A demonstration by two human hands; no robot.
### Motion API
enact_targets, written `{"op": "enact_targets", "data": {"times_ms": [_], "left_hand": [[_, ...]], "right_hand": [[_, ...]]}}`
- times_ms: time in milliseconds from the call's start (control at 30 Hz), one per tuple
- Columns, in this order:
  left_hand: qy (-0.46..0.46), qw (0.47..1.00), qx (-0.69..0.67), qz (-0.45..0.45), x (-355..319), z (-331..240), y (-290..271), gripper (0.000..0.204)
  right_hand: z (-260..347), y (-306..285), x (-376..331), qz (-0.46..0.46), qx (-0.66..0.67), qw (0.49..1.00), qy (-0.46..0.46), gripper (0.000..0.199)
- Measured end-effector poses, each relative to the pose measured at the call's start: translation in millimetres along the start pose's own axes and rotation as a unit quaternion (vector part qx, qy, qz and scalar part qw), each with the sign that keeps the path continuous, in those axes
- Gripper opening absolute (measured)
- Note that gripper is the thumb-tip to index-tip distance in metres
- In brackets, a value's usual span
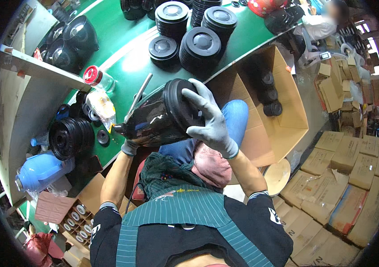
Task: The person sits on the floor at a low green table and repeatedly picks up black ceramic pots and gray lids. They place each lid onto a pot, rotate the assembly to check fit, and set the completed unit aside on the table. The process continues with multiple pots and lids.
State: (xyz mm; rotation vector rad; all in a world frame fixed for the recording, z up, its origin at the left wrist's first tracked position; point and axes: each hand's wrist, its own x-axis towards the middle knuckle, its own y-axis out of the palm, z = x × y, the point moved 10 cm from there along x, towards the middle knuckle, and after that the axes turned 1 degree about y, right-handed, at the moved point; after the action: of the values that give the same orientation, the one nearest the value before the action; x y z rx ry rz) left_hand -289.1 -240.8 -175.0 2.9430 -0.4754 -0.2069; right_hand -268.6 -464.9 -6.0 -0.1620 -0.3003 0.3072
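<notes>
A glossy black tapered vessel (151,120) lies tilted sideways above my lap. Its narrow neck points left, and a wide ribbed black base (178,107) closes its right end. My right hand (209,118), in a grey glove, grips that base with fingers and thumb spread around its rim. Under the vessel's left part, my left hand (129,147) supports it; only the gloved wrist area shows and the fingers are hidden. Just behind the vessel, a thin silver rod (139,98) slants upward. Stacks of round black bases (200,42) stand on the green table (127,49) beyond.
An open cardboard box (294,107) with black round parts stands at right. Left lie a red-lidded clear jar (105,81), a plastic bag (101,106), black rings (67,138) and a blue jug (42,171). Cartons (332,178) fill the lower right. Another person (320,26) sits far right.
</notes>
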Motion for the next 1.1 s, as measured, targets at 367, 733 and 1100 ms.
{"op": "enact_targets", "data": {"times_ms": [367, 733, 1100], "left_hand": [[0.053, 0.993, 0.104, -0.001, -15.1, -43.1, 13.5, 0.04], [0.142, 0.969, 0.181, -0.087, -14.9, -123.3, -7.0, 0.038], [0.436, 0.618, 0.646, 0.106, -64.1, -208.1, 106.9, 0.044]], "right_hand": [[11.9, -37.4, -57.4, -0.036, 0.086, 0.995, -0.04, 0.097], [31.9, -55.3, -90.5, -0.059, -0.123, 0.991, -0.009, 0.108], [-20.4, 14.1, -86.2, 0.042, 0.56, 0.764, 0.317, 0.082]]}}
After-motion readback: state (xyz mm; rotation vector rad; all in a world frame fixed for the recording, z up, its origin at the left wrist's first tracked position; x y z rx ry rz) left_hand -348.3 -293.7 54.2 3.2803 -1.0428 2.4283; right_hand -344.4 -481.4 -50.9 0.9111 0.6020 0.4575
